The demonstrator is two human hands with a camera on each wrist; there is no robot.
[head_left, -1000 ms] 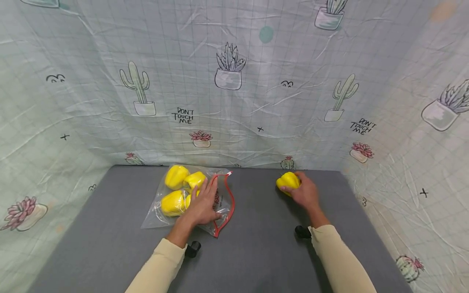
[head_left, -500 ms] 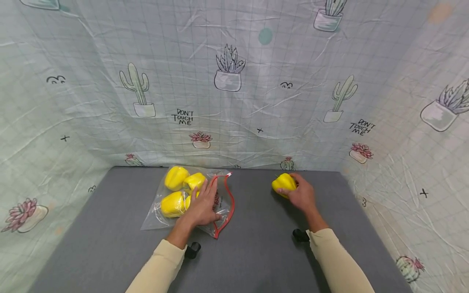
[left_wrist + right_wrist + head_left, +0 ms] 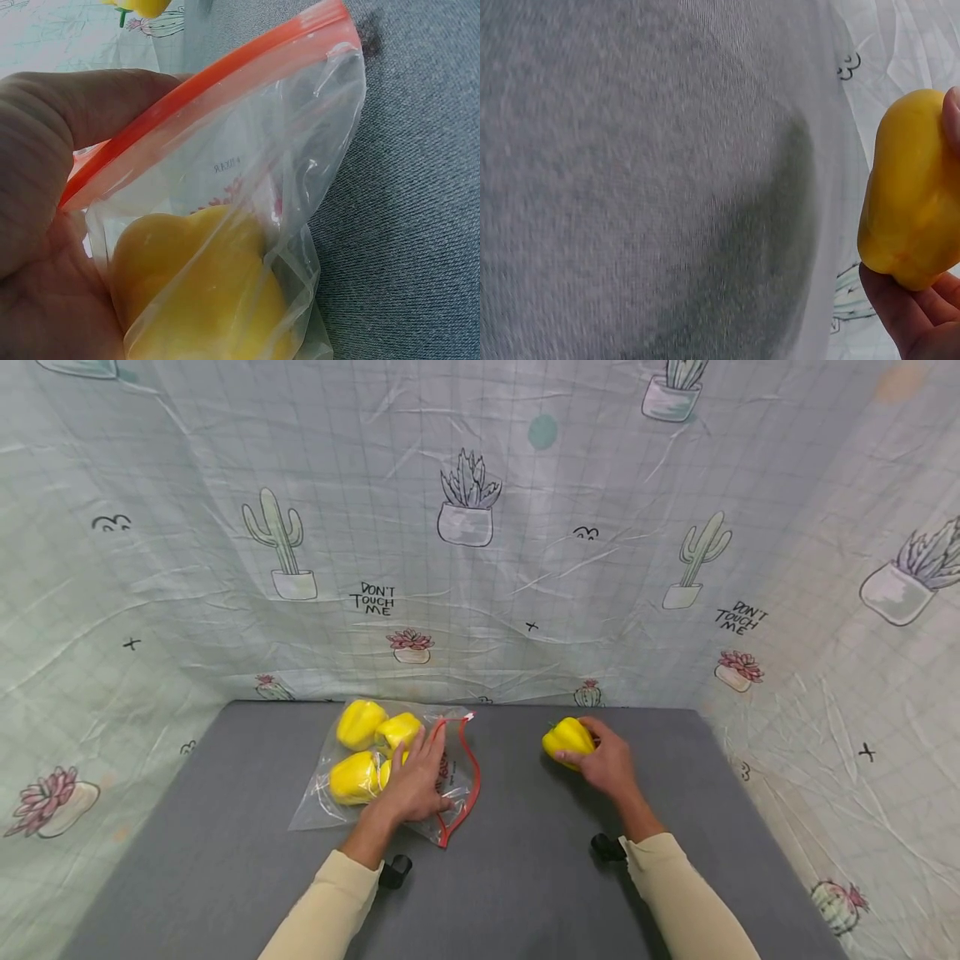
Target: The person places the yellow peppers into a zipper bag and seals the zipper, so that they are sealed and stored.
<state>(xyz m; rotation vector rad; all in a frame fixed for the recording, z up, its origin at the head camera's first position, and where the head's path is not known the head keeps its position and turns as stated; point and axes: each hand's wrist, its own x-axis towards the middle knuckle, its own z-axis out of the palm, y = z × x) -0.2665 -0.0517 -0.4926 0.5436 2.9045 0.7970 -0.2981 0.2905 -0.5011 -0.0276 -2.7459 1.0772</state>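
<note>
My right hand holds a yellow bell pepper with a short green stem; in the right wrist view this bell pepper sits between thumb and fingertips, above its shadow. To the left, a clear zip bag with a red zip strip lies on its side, mouth facing right. Several yellow peppers lie inside it. My left hand rests over the bag with fingers spread, partly covering one pepper. In the left wrist view the thumb passes behind the red strip, and a yellow pepper shows through the plastic.
The grey tabletop extends between bag and right hand. A cactus-print cloth hangs behind the table and along both sides. Black wrist cameras sit below each wrist.
My right hand has carried the bell pepper leftward, toward the bag, and its stem has come into sight. My left hand and the bag have kept their places.
</note>
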